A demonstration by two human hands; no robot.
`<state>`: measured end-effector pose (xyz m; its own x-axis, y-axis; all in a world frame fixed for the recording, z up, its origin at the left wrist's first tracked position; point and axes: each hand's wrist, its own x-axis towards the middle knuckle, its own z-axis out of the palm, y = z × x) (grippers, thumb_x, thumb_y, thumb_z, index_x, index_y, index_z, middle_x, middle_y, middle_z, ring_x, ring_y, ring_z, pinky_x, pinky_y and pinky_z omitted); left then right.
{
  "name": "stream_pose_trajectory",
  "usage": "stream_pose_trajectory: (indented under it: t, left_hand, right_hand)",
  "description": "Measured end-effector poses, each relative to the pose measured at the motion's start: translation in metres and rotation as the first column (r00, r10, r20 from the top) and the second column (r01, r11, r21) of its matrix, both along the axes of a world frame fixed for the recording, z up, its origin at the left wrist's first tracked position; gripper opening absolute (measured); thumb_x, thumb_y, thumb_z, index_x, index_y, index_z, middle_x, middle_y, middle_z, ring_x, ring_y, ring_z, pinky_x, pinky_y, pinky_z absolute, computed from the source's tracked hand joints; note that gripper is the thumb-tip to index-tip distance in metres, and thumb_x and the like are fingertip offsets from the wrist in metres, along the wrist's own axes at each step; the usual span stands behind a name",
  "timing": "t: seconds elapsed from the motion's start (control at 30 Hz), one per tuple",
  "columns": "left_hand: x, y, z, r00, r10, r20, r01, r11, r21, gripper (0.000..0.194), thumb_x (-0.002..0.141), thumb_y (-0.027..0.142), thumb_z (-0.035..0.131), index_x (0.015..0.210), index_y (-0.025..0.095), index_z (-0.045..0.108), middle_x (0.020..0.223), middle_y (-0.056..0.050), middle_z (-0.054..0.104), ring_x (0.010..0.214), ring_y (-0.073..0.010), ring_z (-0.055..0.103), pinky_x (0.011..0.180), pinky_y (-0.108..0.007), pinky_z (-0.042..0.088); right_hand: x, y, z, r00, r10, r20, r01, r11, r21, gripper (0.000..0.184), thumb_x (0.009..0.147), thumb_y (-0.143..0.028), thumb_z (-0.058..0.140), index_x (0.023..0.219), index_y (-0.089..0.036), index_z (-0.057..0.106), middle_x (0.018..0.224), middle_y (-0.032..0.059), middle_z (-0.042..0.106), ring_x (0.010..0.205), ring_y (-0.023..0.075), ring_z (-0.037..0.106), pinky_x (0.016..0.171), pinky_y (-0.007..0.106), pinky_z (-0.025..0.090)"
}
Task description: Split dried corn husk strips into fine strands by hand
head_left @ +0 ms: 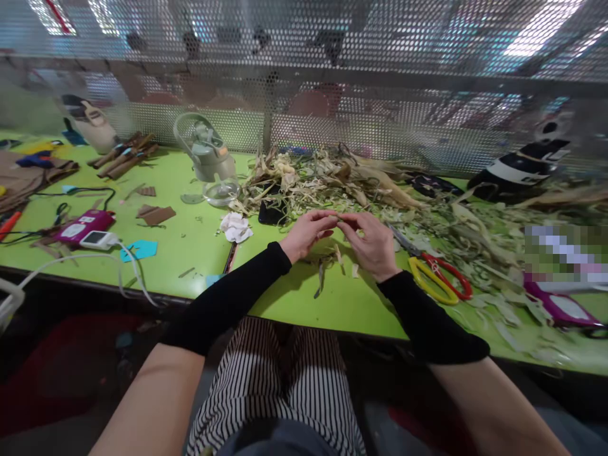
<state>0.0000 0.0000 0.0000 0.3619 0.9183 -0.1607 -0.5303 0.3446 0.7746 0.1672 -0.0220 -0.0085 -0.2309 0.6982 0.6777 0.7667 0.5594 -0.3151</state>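
— How were your arms set?

— Both reached forward from my lap, bent at the elbows and angled inward, so my wrists came close together ahead of me. Black sleeves covered my forearms up to the wrists; my upper arms were bare.

— And your hands?

— My left hand [308, 233] was turned palm-inward, fingers curled, thumb and fingertips pinched together at its right side. My right hand [373, 244] lay knuckles-up, its fingers bent toward the left, pinched as well.

— Did they touch?

— Their fingertips met at the middle, thumb against thumb as far as I could tell.
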Motion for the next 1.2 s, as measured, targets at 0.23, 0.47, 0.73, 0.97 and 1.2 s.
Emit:
stream_pose_trajectory:
  t: [0.23,0.47,0.73,0.97,1.2]
  left_hand:
    - [-0.001,-0.004,0.000,0.998,-0.055,-0.029,0.055,0.998,-0.003,0.018,0.088,0.000,0.063,0.081,0.015,0.058,0.062,0.008,0.055,0.054,-0.0032,0.048,0.068,-0.021,0.043]
    - [-0.011,0.001,0.000,0.965,-0.095,-0.244,0.149,0.965,0.215,0.017,0.088,0.006,0.071,0.080,0.014,0.057,0.069,0.005,0.064,0.064,-0.0051,0.059,0.074,-0.024,0.047]
    - [-0.010,0.002,-0.009,0.962,-0.095,-0.255,0.138,0.977,0.161,0.023,0.088,0.015,0.075,0.077,0.016,0.055,0.066,0.007,0.060,0.062,-0.0046,0.056,0.081,-0.027,0.051]
    - [-0.008,-0.003,-0.006,0.960,-0.092,-0.263,0.125,0.986,0.110,0.020,0.089,0.014,0.074,0.079,0.016,0.057,0.069,0.007,0.062,0.065,-0.0045,0.058,0.077,-0.023,0.049]
    - [-0.012,-0.001,-0.007,0.886,-0.137,-0.443,0.228,0.961,0.159,0.013,0.088,0.010,0.070,0.082,0.015,0.059,0.070,0.003,0.066,0.063,-0.0054,0.059,0.073,-0.023,0.047]
  right_hand:
    - [0.000,-0.003,0.000,0.998,0.022,0.062,-0.021,1.000,-0.018,0.017,0.099,-0.034,0.060,0.093,-0.023,0.072,0.087,0.0100,0.076,0.081,0.0253,0.067,0.073,0.038,0.053]
    - [-0.001,-0.009,0.011,0.880,-0.053,-0.473,-0.224,0.831,-0.509,0.029,0.086,-0.050,0.072,0.083,-0.021,0.070,0.073,0.0022,0.067,0.063,0.0152,0.055,0.062,0.031,0.046]
    - [0.001,-0.006,0.010,0.826,-0.017,-0.563,-0.335,0.788,-0.516,0.042,0.075,-0.060,0.083,0.084,-0.021,0.071,0.075,0.0015,0.070,0.064,0.0138,0.057,0.064,0.031,0.050]
    - [-0.001,-0.006,0.001,0.830,0.040,-0.556,-0.313,0.859,-0.406,0.030,0.081,-0.048,0.080,0.089,-0.020,0.072,0.086,0.0054,0.077,0.074,0.0183,0.068,0.070,0.035,0.058]
    - [0.004,-0.010,0.008,0.926,0.038,-0.376,-0.222,0.859,-0.461,0.018,0.085,-0.037,0.073,0.083,-0.020,0.072,0.081,0.0054,0.076,0.069,0.0181,0.066,0.066,0.034,0.054]
